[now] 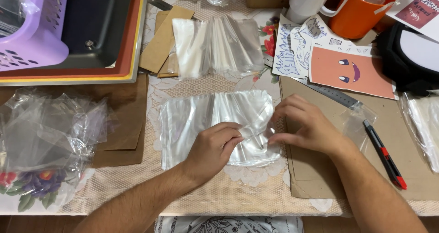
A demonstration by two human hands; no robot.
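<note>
A stack of clear plastic sleeves [206, 119] lies flat on the lace tablecloth in front of me. My left hand [215, 148] rests on its lower middle and pinches a corner of the top sleeve between thumb and fingers. My right hand [306, 125] is at the stack's right edge, its fingertips pinching the same thin plastic near the middle. A second pile of clear sleeves [215, 43] lies farther back on brown card pieces [160, 41].
Crumpled clear bags [50, 132] lie at the left. A purple basket [32, 27] sits on a dark tray at the back left. To the right are printed stickers [315, 45], a metal ruler [334, 95], a red-and-black utility knife [386, 155], an orange mug [359, 13] and brown card [411, 137].
</note>
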